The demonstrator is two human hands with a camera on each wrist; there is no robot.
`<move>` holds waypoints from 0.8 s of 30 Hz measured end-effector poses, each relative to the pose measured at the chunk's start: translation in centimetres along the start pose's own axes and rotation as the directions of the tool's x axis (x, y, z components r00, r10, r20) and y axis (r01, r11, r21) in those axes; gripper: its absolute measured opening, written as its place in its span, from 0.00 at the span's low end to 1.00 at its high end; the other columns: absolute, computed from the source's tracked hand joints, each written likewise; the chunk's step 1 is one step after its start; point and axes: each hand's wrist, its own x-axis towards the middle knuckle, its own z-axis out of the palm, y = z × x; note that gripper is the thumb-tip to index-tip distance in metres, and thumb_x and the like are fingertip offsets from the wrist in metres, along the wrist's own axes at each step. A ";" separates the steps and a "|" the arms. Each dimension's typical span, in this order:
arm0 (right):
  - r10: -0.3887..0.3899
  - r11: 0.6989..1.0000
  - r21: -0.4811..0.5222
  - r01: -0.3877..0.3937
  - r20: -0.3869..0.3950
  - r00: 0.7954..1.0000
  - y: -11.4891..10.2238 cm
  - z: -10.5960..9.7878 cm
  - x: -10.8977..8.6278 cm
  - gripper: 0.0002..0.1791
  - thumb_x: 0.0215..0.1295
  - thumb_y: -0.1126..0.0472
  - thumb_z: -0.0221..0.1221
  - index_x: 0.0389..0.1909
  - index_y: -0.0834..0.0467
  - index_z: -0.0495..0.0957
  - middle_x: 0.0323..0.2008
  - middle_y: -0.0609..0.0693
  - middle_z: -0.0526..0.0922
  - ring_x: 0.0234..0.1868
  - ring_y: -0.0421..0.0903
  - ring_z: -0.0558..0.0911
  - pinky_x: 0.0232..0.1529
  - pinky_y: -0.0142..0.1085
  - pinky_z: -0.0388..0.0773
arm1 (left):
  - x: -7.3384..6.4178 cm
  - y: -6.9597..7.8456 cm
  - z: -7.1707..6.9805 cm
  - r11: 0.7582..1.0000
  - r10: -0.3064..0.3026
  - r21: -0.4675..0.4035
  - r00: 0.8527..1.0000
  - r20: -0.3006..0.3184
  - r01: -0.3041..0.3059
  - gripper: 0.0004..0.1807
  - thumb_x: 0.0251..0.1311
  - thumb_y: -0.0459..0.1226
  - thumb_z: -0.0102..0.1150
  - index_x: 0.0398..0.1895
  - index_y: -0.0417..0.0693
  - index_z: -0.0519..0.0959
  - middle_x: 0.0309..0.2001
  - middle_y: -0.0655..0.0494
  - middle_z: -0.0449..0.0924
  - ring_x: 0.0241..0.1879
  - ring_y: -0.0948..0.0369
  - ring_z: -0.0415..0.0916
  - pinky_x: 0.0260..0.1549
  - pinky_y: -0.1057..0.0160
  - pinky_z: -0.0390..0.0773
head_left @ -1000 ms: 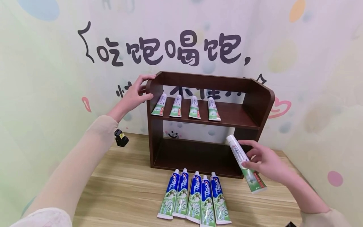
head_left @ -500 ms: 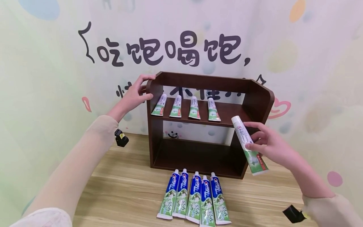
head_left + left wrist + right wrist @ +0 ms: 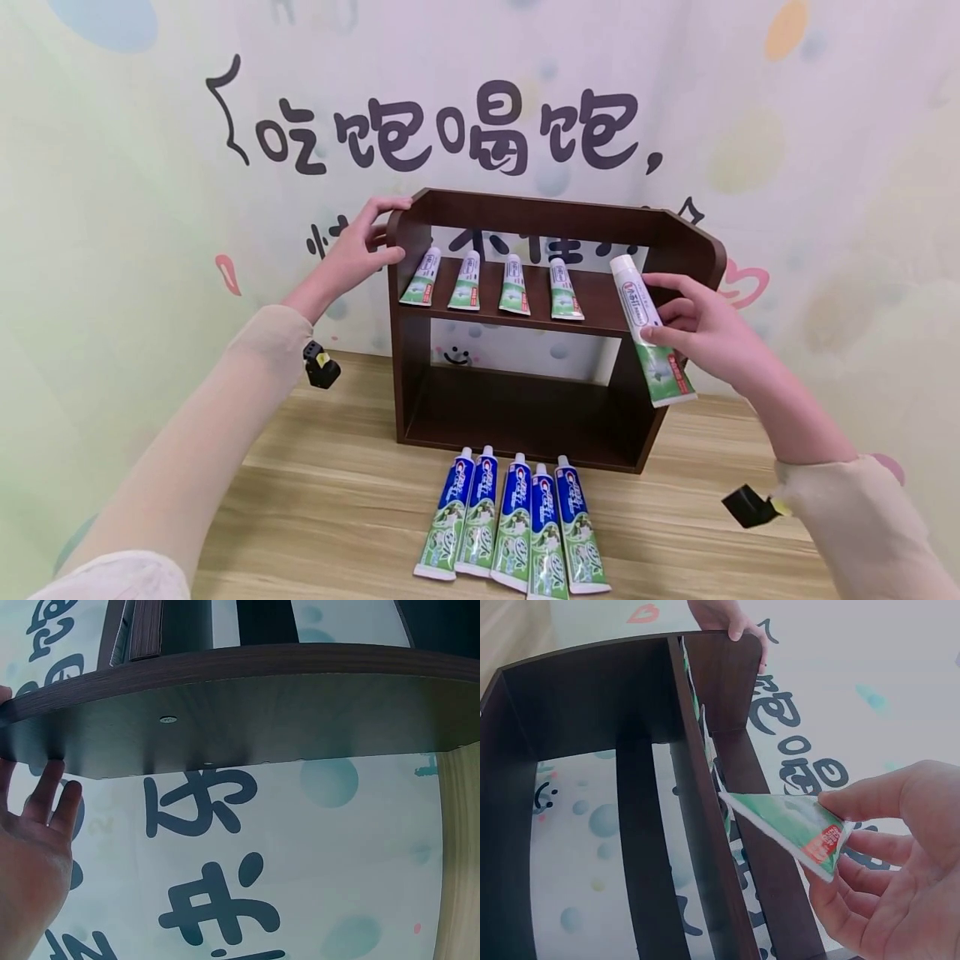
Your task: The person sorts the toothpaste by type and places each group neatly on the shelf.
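My right hand pinches a white and green toothpaste tube between thumb and fingers, its cap tilted up and to the left. In the head view the tube overlaps the right end of the upper shelf of a dark brown two-tier rack. My left hand grips the top of the rack's left side panel, fingers on the outer face in the left wrist view. Several matching white and green toothpaste tubes lie spaced in a row on the upper shelf, caps toward the back.
Several blue and green toothpaste tubes lie side by side on the wooden table in front of the rack. A wall hanging with large printed characters stands behind.
My right hand has raised the white and green toothpaste tube from beside the lower compartment to the height of the upper shelf. My left hand has kept its hold on the rack.
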 end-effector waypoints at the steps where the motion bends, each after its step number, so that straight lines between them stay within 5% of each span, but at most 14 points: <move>1: 0.005 1.000 -0.002 -0.005 -0.004 1.000 -0.1 0.0 0.3 0.37 0.66 0.63 0.61 0.74 0.51 0.57 0.49 0.66 0.81 0.38 0.35 0.81 0.37 0.31 0.82 | 0.0 0.0 0.0 1.000 0.002 0.000 1.000 0.001 -0.002 0.32 0.64 0.29 0.55 0.70 0.55 0.62 0.73 0.58 0.60 0.66 0.47 0.69 0.61 0.54 0.73; 7: 0.033 0.999 -0.011 -0.033 -0.031 0.999 -0.5 -0.3 2.1 0.38 0.68 0.60 0.60 0.76 0.49 0.56 0.53 0.66 0.79 0.43 0.43 0.80 0.38 0.30 0.81 | 0.1 0.0 0.0 1.000 0.011 -0.010 1.000 0.001 -0.011 0.31 0.63 0.29 0.55 0.69 0.54 0.62 0.74 0.58 0.60 0.66 0.46 0.69 0.61 0.53 0.72; 15: 0.054 0.999 0.012 -0.053 -0.094 0.994 -0.9 -0.7 4.6 0.36 0.68 0.61 0.59 0.74 0.47 0.57 0.54 0.66 0.79 0.41 0.42 0.80 0.36 0.31 0.81 | 0.0 0.2 0.0 1.000 0.003 -0.008 1.000 0.004 -0.003 0.32 0.63 0.29 0.54 0.70 0.53 0.61 0.74 0.58 0.59 0.67 0.45 0.69 0.62 0.52 0.71; 24: 0.112 0.991 0.084 -0.103 -0.113 0.987 -0.3 -0.5 6.9 0.39 0.68 0.55 0.60 0.76 0.38 0.53 0.61 0.64 0.76 0.53 0.54 0.78 0.37 0.29 0.80 | -0.2 0.2 0.1 1.000 -0.011 -0.015 1.000 0.003 0.011 0.32 0.64 0.29 0.54 0.70 0.54 0.61 0.74 0.59 0.59 0.67 0.46 0.68 0.63 0.45 0.71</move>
